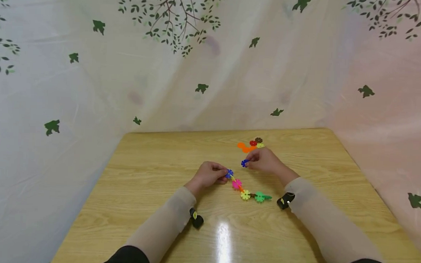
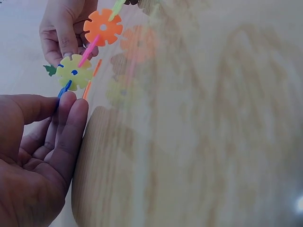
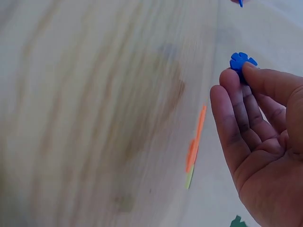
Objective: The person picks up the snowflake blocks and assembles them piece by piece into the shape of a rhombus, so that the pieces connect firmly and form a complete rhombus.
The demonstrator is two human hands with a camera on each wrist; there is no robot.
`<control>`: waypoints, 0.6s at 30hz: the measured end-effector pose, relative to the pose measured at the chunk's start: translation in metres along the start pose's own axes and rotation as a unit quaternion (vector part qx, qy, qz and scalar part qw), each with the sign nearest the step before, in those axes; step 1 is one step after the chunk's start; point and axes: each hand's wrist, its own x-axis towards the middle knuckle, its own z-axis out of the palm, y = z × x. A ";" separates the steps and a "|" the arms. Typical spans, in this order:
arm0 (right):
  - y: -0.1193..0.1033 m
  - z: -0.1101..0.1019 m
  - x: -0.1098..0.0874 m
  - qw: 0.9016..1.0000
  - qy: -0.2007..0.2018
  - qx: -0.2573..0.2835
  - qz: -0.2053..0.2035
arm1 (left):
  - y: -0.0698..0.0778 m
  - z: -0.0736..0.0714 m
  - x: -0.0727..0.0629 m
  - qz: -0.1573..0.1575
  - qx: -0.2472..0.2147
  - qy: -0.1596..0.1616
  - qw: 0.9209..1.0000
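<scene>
In the head view my left hand (image 1: 208,174) pinches a blue snowflake disc (image 1: 229,174) at the end of a linked chain. Yellow, pink, orange, brown and green discs follow, from the pink disc (image 1: 237,184) through a yellow disc (image 1: 245,194) to green discs (image 1: 259,197) at the right. Thumb and fingertips of the left hand meet at the blue disc (image 2: 64,88) in the left wrist view, next to a yellow disc (image 2: 74,72). My right hand (image 1: 265,161) pinches a separate blue snowflake disc (image 3: 242,64) by its edge, apart from the chain.
Behind the right hand lie several loose discs on the wooden table (image 1: 153,152): orange discs (image 1: 245,149), a red disc (image 1: 253,143), a brown disc (image 1: 258,140) and a yellow one. A patterned curtain (image 1: 233,101) hangs along the table's back edge.
</scene>
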 end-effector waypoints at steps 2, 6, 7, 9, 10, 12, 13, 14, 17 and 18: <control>-0.005 0.004 -0.002 1.000 -0.011 -0.005 -0.010 | 0.001 0.000 -0.001 0.001 0.003 -0.001 1.000; -0.012 0.011 -0.004 0.999 -0.033 -0.002 -0.023 | 0.001 0.001 -0.002 0.000 0.005 -0.003 1.000; -0.013 0.012 -0.004 0.999 -0.038 0.000 -0.027 | 0.001 0.001 -0.002 0.000 0.004 -0.003 1.000; -0.015 0.015 -0.004 0.998 -0.044 0.000 -0.034 | 0.001 0.001 -0.002 0.001 0.001 -0.002 1.000; -0.017 0.017 -0.005 0.998 -0.048 0.001 -0.037 | 0.001 0.002 -0.003 0.001 0.000 -0.002 1.000; -0.017 0.020 -0.005 0.998 -0.055 0.001 -0.040 | 0.001 0.002 -0.003 0.004 0.000 -0.002 1.000; -0.017 0.022 -0.005 0.998 -0.056 0.002 -0.040 | 0.001 0.002 -0.004 0.004 0.000 -0.001 1.000; -0.018 0.024 -0.006 0.997 -0.060 0.005 -0.041 | 0.001 0.002 -0.004 0.004 0.000 0.001 1.000; -0.019 0.027 -0.007 0.997 -0.067 0.014 -0.044 | 0.001 0.003 -0.005 0.005 0.002 0.001 1.000; -0.021 0.028 -0.007 0.996 -0.069 0.017 -0.046 | 0.001 0.003 -0.005 0.004 0.001 0.001 1.000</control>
